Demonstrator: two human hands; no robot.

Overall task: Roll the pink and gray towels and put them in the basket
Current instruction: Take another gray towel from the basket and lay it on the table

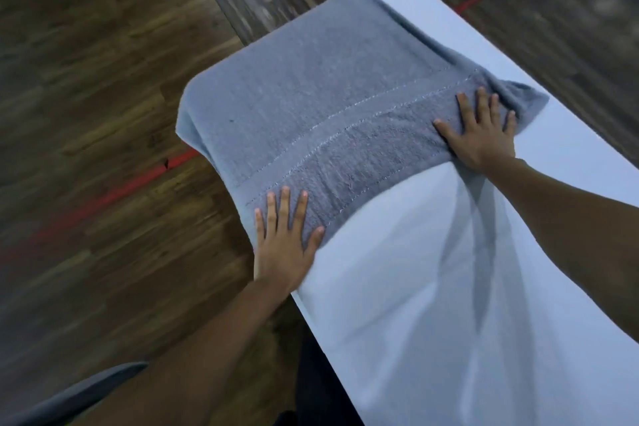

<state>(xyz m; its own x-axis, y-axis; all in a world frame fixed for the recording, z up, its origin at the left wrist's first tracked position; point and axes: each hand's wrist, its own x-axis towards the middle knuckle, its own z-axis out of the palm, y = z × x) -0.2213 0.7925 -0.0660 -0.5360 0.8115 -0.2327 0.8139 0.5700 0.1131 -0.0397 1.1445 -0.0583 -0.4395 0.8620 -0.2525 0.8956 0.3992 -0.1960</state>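
A gray towel (321, 93) lies spread flat over the far end of a white table (432, 270), draping over the table's left edge. My left hand (285, 239) presses flat on the towel's near left corner with fingers straight. My right hand (480, 128) lies flat on the near right corner, fingers spread, where the cloth bunches up a little beside it. No pink towel and no basket are in view.
A dark wooden floor (86, 114) with red tape lines (138, 180) surrounds the table. A gray curved object (76, 398), perhaps a chair edge, shows at the bottom left. The near part of the white table shows bare surface with arm shadows.
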